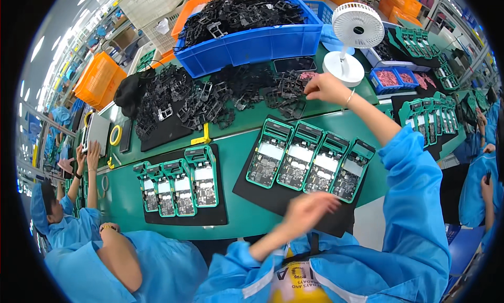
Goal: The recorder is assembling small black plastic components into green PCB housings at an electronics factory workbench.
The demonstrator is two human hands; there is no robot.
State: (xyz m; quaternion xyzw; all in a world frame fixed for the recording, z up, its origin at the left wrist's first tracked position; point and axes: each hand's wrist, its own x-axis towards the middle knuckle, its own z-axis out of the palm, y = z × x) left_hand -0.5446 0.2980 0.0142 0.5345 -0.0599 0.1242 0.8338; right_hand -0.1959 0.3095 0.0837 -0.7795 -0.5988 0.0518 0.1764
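My left hand [311, 213] is over the near edge of a black mat [268, 197], just below the third and fourth devices. Its fingers stretch to the right, slightly blurred, and nothing shows in them. Four green-framed devices with bare circuit boards stand in a row on that mat: the leftmost device [269, 155], two middle ones [299, 158] [326, 164], and the rightmost device [353, 172]. Farther back, my right hand [328, 88] reaches beside small pink parts [307, 76] and a heap of black plastic frames [286, 96]. Its fingers are bent together; what they hold is hidden.
A blue bin [252, 54] heaped with black frames stands at the back, beside a white fan [344, 67]. Blue trays [386, 80] hold pink parts. Another mat [212, 219] carries more devices at left. A co-worker's hands [92, 156] are at far left.
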